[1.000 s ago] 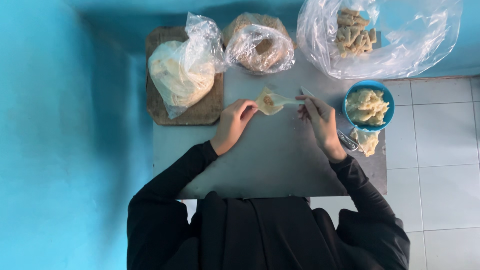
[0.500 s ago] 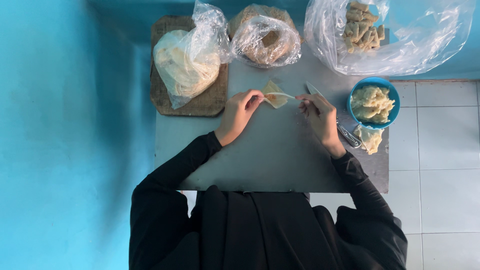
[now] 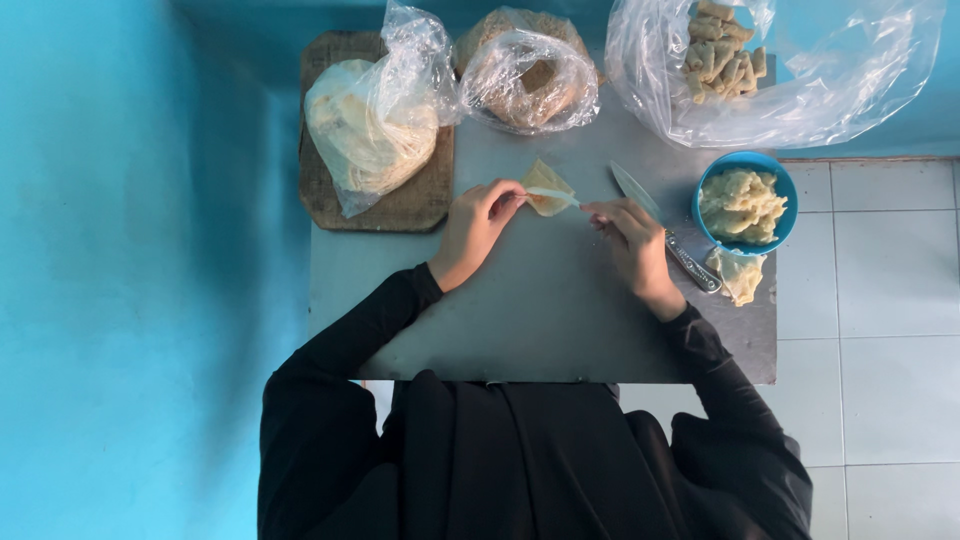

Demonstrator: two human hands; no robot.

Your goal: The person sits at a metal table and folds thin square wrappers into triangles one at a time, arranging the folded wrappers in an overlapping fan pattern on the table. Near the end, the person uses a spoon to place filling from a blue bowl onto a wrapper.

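Observation:
A thin pale dough wrapper (image 3: pixel 546 186) with a bit of filling lies partly folded on the grey table (image 3: pixel 560 310). My left hand (image 3: pixel 478 228) pinches its left edge. My right hand (image 3: pixel 628 238) pinches its right edge with the fingertips. Both arms are in black sleeves. A knife (image 3: pixel 660 222) lies on the table just right of my right hand. A blue bowl (image 3: pixel 746 202) of pale filling stands further right.
A clear bag of stacked wrappers (image 3: pixel 372 122) rests on a wooden board (image 3: pixel 400 205) at the back left. A second bag (image 3: pixel 528 78) sits beside it, and a large bag of folded pieces (image 3: pixel 770 65) at the back right. A loose wrapper (image 3: pixel 740 274) lies below the bowl.
The wrapper has been folded further over the filling, and both hands have shifted slightly while pinching its edges.

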